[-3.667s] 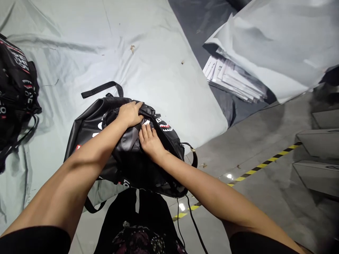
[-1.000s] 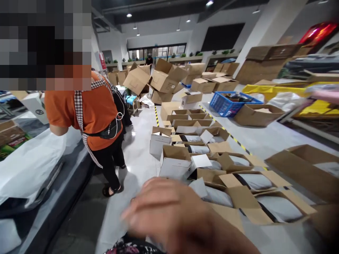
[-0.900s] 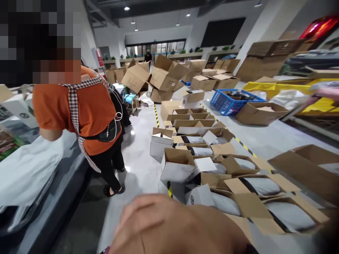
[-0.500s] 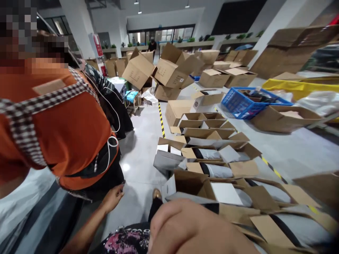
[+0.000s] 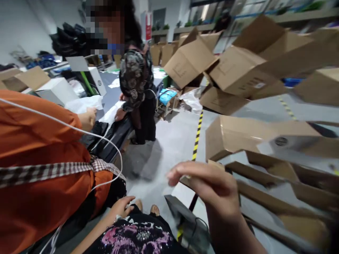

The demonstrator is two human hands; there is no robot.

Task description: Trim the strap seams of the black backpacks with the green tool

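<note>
My left hand hangs low beside my dark printed top, fingers apart and nothing in them. Nearest to it is a person in an orange shirt with a checked apron strap. My right hand is raised in front of me, loosely bent at the knuckles, with no object visible in it. Beneath and behind that hand stands an open carton with white contents, partly hidden by my wrist. Open cardboard boxes stand in rows to its right, blurred by motion.
Another person in a floral sleeve handles white material at a long table on the left. Large cartons are piled ahead. Yellow-black tape marks the floor between table and boxes. A white cord hangs by the orange shirt.
My view has swung left and the boxes have shifted right in it. My right hand has risen from the bottom edge. The floral-sleeved person and the table now show more fully.
</note>
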